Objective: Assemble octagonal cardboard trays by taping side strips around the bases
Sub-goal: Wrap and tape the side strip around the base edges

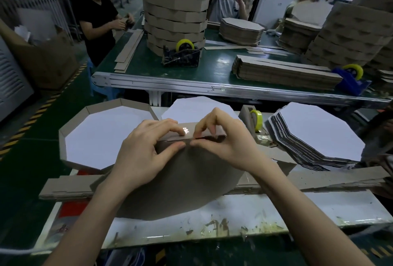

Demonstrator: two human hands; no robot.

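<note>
The person at the white work table (244, 210) is holding a brown octagonal cardboard base (180, 180) tilted up on its lower edge, plain underside facing them, right in the middle of the table. Along its top edge, a brown cardboard side strip (180, 137) is sitting against the base, with a shiny piece of clear tape (185, 131) catching the light over the join. The left hand (146, 150) is pinching that edge, thumb pressing flat on the underside and fingers curling over the top onto the tape. The right hand (223, 140) is gripping just beside it in the same way, thumb tips nearly touching.

A finished octagonal tray with a white floor and brown walls (119, 103) is lying to the left. A stack of white-faced octagonal bases (319, 129) is fanning out on the right, near a tape dispenser with a yellow roll (255, 121). Long brown cardboard strips (331, 177) are lying across the table under the forearms.
</note>
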